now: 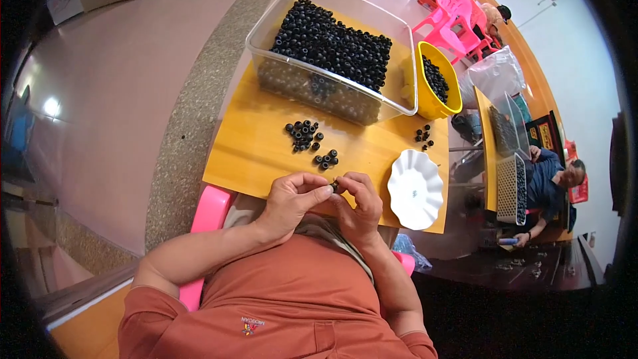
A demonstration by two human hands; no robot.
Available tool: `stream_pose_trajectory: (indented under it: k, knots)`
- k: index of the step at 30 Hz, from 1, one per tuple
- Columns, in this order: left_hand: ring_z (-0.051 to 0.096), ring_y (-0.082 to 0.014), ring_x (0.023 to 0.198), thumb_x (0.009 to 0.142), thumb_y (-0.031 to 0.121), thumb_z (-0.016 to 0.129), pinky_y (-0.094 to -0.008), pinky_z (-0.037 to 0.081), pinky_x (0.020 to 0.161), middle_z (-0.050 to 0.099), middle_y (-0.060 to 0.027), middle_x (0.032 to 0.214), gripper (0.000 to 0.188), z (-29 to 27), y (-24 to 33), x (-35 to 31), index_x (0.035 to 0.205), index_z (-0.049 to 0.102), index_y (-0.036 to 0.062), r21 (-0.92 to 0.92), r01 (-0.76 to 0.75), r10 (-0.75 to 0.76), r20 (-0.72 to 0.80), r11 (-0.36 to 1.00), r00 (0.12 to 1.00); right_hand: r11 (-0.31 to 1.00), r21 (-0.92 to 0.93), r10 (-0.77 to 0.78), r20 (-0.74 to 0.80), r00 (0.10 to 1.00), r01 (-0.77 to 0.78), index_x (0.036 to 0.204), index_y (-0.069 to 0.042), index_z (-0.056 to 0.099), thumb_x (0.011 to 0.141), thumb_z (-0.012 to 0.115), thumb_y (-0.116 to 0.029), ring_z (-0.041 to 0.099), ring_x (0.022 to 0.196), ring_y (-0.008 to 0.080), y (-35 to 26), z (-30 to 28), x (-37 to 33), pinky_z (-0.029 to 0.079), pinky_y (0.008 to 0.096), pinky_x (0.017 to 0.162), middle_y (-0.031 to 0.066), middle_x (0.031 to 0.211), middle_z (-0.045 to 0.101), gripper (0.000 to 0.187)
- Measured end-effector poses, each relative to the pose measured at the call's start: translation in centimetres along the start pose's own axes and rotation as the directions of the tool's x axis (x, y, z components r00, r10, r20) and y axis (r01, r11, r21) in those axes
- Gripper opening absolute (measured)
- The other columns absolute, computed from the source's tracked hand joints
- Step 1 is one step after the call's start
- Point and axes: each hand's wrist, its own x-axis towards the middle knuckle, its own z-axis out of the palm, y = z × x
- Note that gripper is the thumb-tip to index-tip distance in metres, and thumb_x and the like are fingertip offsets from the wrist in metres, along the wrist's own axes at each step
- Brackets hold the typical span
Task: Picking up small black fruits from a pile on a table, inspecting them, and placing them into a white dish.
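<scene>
Near the table's front edge, my left hand (290, 205) and my right hand (359, 207) meet, fingertips and thumbs pinched around one small black part (333, 187). The fingers cover most of it, so its shape is hard to make out. Just beyond my hands lies a small cluster of black ring-like parts (326, 159), with a larger loose pile of the same black parts (303, 134) behind it. To the right of my right hand is a white dish (415, 189) with a scalloped rim. A small dark mark shows at its middle.
A big clear plastic bin (332, 103) of black parts takes up the back of the wooden table (246, 149). Beside it are a yellow tub (454, 108) with similar parts and several loose ones (423, 135). At right, another person (546, 183) sits at a separate table.
</scene>
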Motion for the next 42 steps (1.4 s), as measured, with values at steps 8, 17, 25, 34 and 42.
stream_pose_trajectory:
  k: [8, 17, 25, 34, 42]
  knots:
    - [0.064, -0.0123, 0.085, 0.088, 0.004, 0.065, -0.0240, 0.053, 0.077, 0.068, -0.0082, 0.094, 0.013, -0.1, -0.3, -0.1, 0.099, 0.065, -0.0034, 0.038, -0.010, 0.010, -0.023, 0.999, 1.000, 0.997, -0.033, -0.075, 0.023, 0.997, 0.076, 0.101, 0.001, 0.058, 0.071, 0.069, 0.008, 0.062, 0.073, 0.0232, 0.0, 0.2, -0.1, 0.051, 0.0310, 0.063, 0.0151, 0.093, 0.059, 0.032]
    - [0.066, -0.0136, 0.080, 0.086, 0.003, 0.066, -0.0268, 0.056, 0.074, 0.068, -0.0088, 0.091, 0.013, -0.1, -0.5, -0.1, 0.098, 0.065, -0.0030, 0.087, -0.063, 0.066, -0.032, 0.994, 0.997, 0.987, -0.030, -0.153, 0.047, 0.987, 0.155, 0.103, 0.002, 0.057, 0.074, 0.069, 0.006, 0.062, 0.072, 0.0249, 0.0, 0.1, 0.1, 0.052, 0.0314, 0.062, 0.0169, 0.093, 0.060, 0.032]
    - [0.066, -0.0140, 0.078, 0.087, 0.003, 0.064, -0.0272, 0.056, 0.072, 0.068, -0.0098, 0.089, 0.011, -0.2, -0.5, 0.1, 0.097, 0.064, -0.0021, 0.067, -0.025, 0.030, -0.074, 0.997, 0.997, 0.995, -0.029, -0.092, 0.026, 0.995, 0.093, 0.106, 0.001, 0.057, 0.074, 0.072, 0.004, 0.062, 0.071, 0.0239, 0.5, 0.2, -0.1, 0.051, 0.0312, 0.061, 0.0166, 0.098, 0.058, 0.035]
    - [0.066, -0.0142, 0.080, 0.088, 0.002, 0.063, -0.0273, 0.056, 0.075, 0.068, -0.0094, 0.090, 0.011, -0.1, -0.4, -0.2, 0.098, 0.064, -0.0021, 0.074, -0.021, 0.023, -0.017, 0.997, 1.000, 0.986, -0.037, -0.158, 0.078, 0.984, 0.161, 0.102, 0.002, 0.059, 0.072, 0.067, 0.006, 0.064, 0.074, 0.0280, 0.0, -0.6, 0.3, 0.052, 0.0333, 0.062, 0.0170, 0.092, 0.062, 0.031]
    - [0.065, -0.0135, 0.078, 0.090, 0.009, 0.064, -0.0272, 0.055, 0.075, 0.067, -0.0082, 0.088, 0.012, -0.2, -0.5, -0.1, 0.097, 0.063, -0.0012, 0.077, -0.007, 0.009, -0.031, 0.997, 0.999, 0.978, -0.183, -0.118, -0.066, 0.991, 0.104, 0.102, 0.001, 0.058, 0.073, 0.071, 0.006, 0.062, 0.072, 0.0224, -0.1, -4.0, 1.3, 0.052, 0.0310, 0.063, 0.0151, 0.091, 0.061, 0.033]
